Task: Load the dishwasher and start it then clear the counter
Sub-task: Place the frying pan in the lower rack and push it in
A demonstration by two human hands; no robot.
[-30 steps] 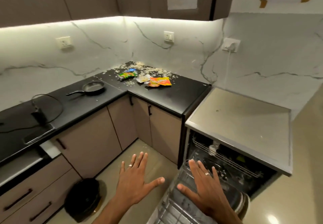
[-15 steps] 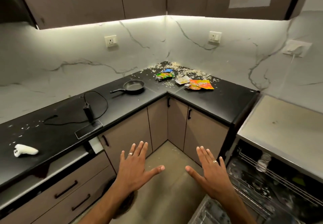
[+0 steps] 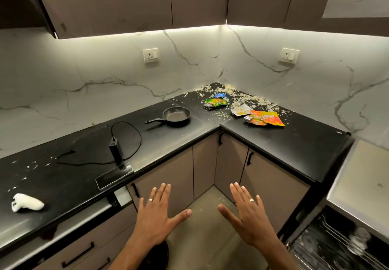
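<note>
My left hand [image 3: 156,217] and my right hand [image 3: 246,215] hover palm down over the floor with fingers spread, holding nothing. The open dishwasher [image 3: 339,246] shows at the bottom right, its wire rack with glassware partly in view. On the black L-shaped counter [image 3: 294,143] a small black frying pan [image 3: 175,115] sits near the corner. Behind it lie crumpled snack wrappers: a green one [image 3: 216,103], a blue one [image 3: 220,95], a white one [image 3: 241,109] and an orange one [image 3: 266,118], among scattered rice-like crumbs [image 3: 235,92].
A phone [image 3: 114,176] lies at the counter's front edge beside a black power bank [image 3: 115,150] with a looping cable. A white cloth [image 3: 26,202] lies at the left with more crumbs. The dishwasher's steel top [image 3: 362,177] is at the right. Cabinets stand below.
The view has swung left and up, away from the dishwasher towards the counter corner. My right hand has come off the dishwasher rack and both hands now hover side by side.
</note>
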